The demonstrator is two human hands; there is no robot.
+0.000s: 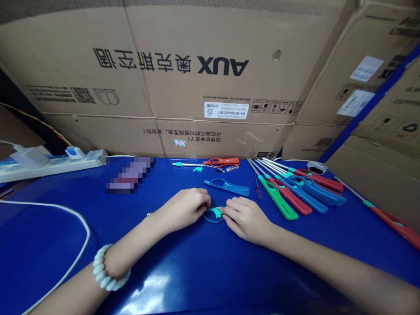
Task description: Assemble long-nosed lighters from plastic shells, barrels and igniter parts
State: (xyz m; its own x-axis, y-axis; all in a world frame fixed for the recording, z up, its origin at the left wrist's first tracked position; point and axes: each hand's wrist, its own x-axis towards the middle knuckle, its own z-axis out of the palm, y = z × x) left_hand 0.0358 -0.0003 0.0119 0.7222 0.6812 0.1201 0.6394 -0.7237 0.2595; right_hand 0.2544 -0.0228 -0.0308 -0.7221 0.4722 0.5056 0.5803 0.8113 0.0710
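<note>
Blue casing (213,221) in fingers (231,211); carton (183,94) reads inverted "AUX".

Makeshift workshop | blue table (229,275) | screwdriver (259,193) | lighters (311,200) | cardboard walls (183,94)

Blue tabletop (210,271), lighters (305,194), loose blue casing (233,187), screwdriver (259,193), power strip (65,164)

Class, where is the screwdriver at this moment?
In the head view, the screwdriver lies right of centre on the blue table, between the blue casing and the green lighter.
</note>
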